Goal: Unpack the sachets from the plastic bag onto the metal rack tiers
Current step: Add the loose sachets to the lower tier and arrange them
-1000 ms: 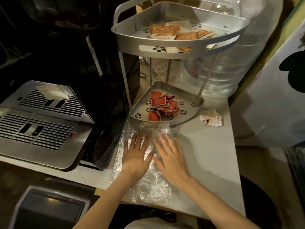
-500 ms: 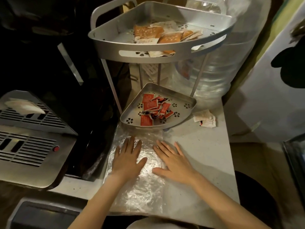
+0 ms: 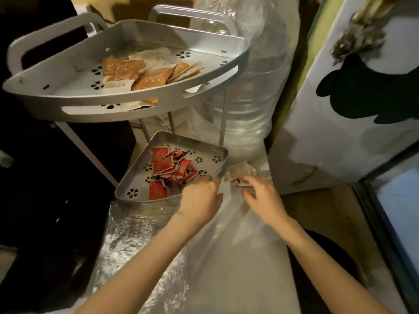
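**Nearly unpacked: a few loose sachets are waiting beside the lower tier**

Orange and white sachets (image 3: 145,72) are lying in the grey metal upper rack tier (image 3: 127,105), and small red sachets (image 3: 171,167) are filling the lower tier (image 3: 223,155). The clear crinkled plastic bag (image 3: 136,241) is lying flat and looks emptied. Only a few pale sachets (image 3: 241,174) appear to be left, sitting just right of the lower tier near the counter's far right corner. The right hand (image 3: 263,196) is curling its fingers onto them; a firm grip cannot be confirmed. The left hand (image 3: 200,198), loosely open and empty, is touching the tier's near rim. Room is tight: a wrapped clear container is standing behind, the counter edge is close at the right.
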`<state>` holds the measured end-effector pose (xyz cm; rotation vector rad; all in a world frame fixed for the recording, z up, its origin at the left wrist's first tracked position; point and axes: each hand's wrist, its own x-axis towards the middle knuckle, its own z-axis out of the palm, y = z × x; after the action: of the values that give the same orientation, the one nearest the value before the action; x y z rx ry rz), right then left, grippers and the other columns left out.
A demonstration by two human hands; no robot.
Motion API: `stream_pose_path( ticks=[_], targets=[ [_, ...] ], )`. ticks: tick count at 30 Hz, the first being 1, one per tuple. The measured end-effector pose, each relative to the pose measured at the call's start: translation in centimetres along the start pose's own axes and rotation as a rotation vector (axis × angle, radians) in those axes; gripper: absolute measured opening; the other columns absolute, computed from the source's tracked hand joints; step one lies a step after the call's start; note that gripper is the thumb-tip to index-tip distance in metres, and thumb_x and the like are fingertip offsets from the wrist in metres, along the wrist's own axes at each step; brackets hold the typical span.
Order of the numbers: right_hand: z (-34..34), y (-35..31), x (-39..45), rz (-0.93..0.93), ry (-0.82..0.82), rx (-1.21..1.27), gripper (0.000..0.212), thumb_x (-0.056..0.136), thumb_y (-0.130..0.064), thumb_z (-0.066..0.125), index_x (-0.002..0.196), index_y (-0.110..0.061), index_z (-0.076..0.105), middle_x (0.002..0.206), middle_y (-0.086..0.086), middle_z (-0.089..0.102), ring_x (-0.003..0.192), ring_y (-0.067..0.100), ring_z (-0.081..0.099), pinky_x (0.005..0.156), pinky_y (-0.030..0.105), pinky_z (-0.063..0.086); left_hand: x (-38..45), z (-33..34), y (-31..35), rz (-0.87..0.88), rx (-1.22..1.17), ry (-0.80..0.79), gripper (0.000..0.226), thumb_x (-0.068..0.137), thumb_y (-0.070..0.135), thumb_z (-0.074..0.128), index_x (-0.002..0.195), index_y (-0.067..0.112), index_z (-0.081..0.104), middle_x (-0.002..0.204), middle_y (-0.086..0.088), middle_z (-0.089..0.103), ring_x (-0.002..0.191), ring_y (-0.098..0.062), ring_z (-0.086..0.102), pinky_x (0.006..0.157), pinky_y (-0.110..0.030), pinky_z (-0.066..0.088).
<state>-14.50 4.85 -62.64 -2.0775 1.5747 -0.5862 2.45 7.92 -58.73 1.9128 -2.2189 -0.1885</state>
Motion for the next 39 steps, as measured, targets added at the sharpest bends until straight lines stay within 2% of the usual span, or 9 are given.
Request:
stream_pose_path(
  ticks=[4, 8, 12, 15, 20, 25, 29, 33, 39],
  targets=[
    [-0.2, 1.8, 1.5, 0.113, 0.127, 0.011, 0.038, 0.082, -0.017, 0.064, 0.119, -0.011, 0.058, 0.114, 0.011, 0.063, 0.11, 0.027, 0.053, 0.09, 0.034, 0.043, 3.9, 3.6, 1.1, 0.125, -0.177, 0.025, 0.039, 0.078, 0.012, 0.059, 0.117, 0.005, 0.058, 0.107, -0.019, 0.065, 0.091, -0.035, 0.063, 0.068, -0.037, 0.053],
    [0.8, 3.0, 3.1, 0.264, 0.115, -0.03, 0.039, 0.079, -0.028, 0.065, 0.114, -0.011, 0.058, 0.114, 0.013, 0.059, 0.108, 0.03, 0.05, 0.087, 0.035, 0.042, 6.7, 6.8, 1.8, 0.148, -0.273, 0.008, 0.045, 0.083, 0.021, 0.036, 0.12, 0.002, 0.054, 0.109, -0.021, 0.062, 0.096, -0.036, 0.06, 0.082, -0.04, 0.052],
    [1.8, 3.4, 3.8, 0.376, 0.086, -0.04, 0.045, 0.079, -0.035, 0.064, 0.116, -0.01, 0.056, 0.117, 0.015, 0.053, 0.109, 0.032, 0.049, 0.087, 0.038, 0.044, 7.5, 8.5, 2.1, 0.128, -0.317, -0.06, 0.044, 0.079, 0.001, 0.053, 0.123, -0.006, 0.05, 0.116, -0.03, 0.059, 0.108, -0.042, 0.057, 0.096, -0.046, 0.047],
    [2.3, 3.3, 3.7, 0.39, 0.165, -0.006, 0.042, 0.079, -0.03, 0.066, 0.114, -0.008, 0.059, 0.116, 0.016, 0.053, 0.107, 0.032, 0.051, 0.084, 0.036, 0.044, 7.5, 9.0, 2.2, 0.108, -0.302, -0.035, 0.047, 0.068, -0.004, 0.067, 0.113, -0.008, 0.057, 0.11, -0.029, 0.064, 0.1, -0.04, 0.063, 0.086, -0.047, 0.05],
    [2.4, 3.0, 3.0, 0.322, 0.291, 0.001, 0.036, 0.075, -0.021, 0.071, 0.108, -0.008, 0.064, 0.11, 0.015, 0.056, 0.102, 0.03, 0.051, 0.078, 0.032, 0.042, 7.1, 8.5, 2.1, 0.102, -0.305, 0.055, 0.039, 0.08, 0.011, 0.045, 0.114, -0.004, 0.059, 0.109, -0.025, 0.066, 0.096, -0.038, 0.065, 0.083, -0.041, 0.052],
    [1.7, 1.9, 2.9, 0.322, 0.261, 0.255, 0.019, 0.082, -0.015, 0.064, 0.101, -0.01, 0.064, 0.097, 0.009, 0.066, 0.084, 0.023, 0.06, 0.073, 0.033, 0.049, 6.4, 7.1, 2.0, 0.101, -0.358, 0.004, 0.042, 0.09, 0.011, 0.048, 0.132, 0.009, 0.045, 0.116, -0.018, 0.062, 0.1, -0.033, 0.061, 0.084, -0.037, 0.048],
    [0.8, 0.6, 2.9, 0.309, 0.236, 0.434, 0.016, 0.084, -0.011, 0.062, 0.099, -0.011, 0.064, 0.086, 0.007, 0.068, 0.078, 0.021, 0.064, 0.069, 0.027, 0.05, 6.0, 5.1, 1.9, 0.097, -0.443, 0.011, 0.028, 0.093, 0.024, 0.042, 0.112, 0.009, 0.058, 0.094, -0.015, 0.068, 0.082, -0.03, 0.063, 0.069, -0.025, 0.041],
    [-1.0, -1.6, 2.6, 0.212, 0.223, 0.544, 0.009, 0.085, -0.011, 0.06, 0.093, -0.016, 0.061, 0.077, -0.002, 0.063, 0.072, 0.013, 0.06, 0.06, 0.008, 0.044, 5.0, 1.7, 1.9, 0.122, -0.496, 0.066, 0.021, 0.091, 0.025, 0.045, 0.094, 0.009, 0.059, 0.077, -0.011, 0.065, 0.068, -0.027, 0.059, 0.06, -0.034, 0.045],
    [-6.0, -6.7, 2.2, 0.007, 0.29, 0.613, 0.015, 0.084, -0.014, 0.063, 0.078, -0.029, 0.062, 0.071, -0.009, 0.065, 0.066, -0.001, 0.061, 0.061, 0.016, 0.048, 2.8, -5.5, 2.1, 0.179, -0.531, 0.232, 0.019, 0.087, 0.023, 0.052, 0.104, 0.019, 0.059, 0.087, -0.003, 0.07, 0.077, -0.019, 0.064, 0.068, -0.035, 0.05]
  ],
)
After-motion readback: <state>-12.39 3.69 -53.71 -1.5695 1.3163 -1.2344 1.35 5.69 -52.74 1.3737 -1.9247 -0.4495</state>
